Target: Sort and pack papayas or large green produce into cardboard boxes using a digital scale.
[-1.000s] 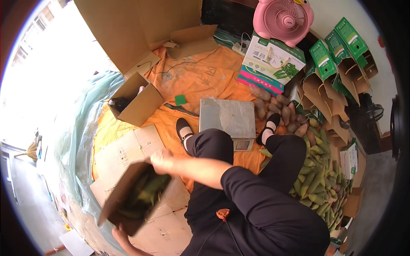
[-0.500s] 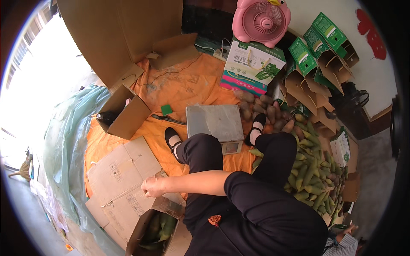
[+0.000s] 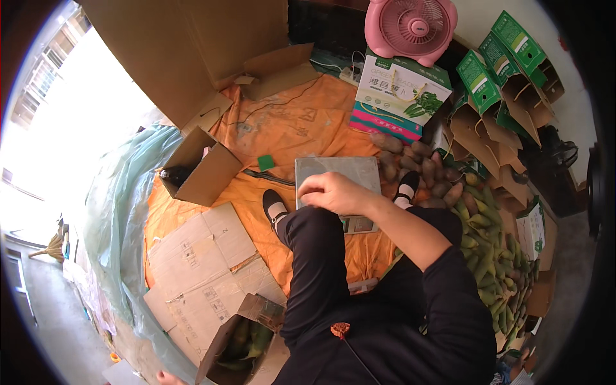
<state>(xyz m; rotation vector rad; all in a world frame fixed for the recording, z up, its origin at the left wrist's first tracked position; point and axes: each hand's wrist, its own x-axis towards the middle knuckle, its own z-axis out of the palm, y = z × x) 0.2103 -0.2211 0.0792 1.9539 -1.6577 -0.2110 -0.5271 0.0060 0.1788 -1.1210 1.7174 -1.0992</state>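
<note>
My right hand [image 3: 335, 192] hovers over the near left part of a flat metal-topped scale [image 3: 359, 170] between my feet. Its fingers are loosely bent and apart, with nothing seen in them. Just the fingertips of my left hand [image 3: 168, 379] show at the bottom left edge, so its grip is hidden. Close to that hand, an open carton [image 3: 210, 351] stands beside my thigh with several long green radishes [image 3: 247, 340] inside. Flattened cardboard [image 3: 199, 256] lies under and beyond this carton.
A heap of green radishes [image 3: 497, 263] and reddish-brown roots [image 3: 433, 170] lies to my right. Stacked gift boxes [image 3: 398, 90] carry a pink fan [image 3: 414, 29]. Open green-and-brown boxes [image 3: 507, 96] stand far right. Another carton [image 3: 208, 173] sits on the orange sheet [image 3: 276, 122].
My right hand has swung from above the radish carton on the left to over the scale. Fingertips of my left hand have come into view at the lower left. The whole view has shifted slightly.
</note>
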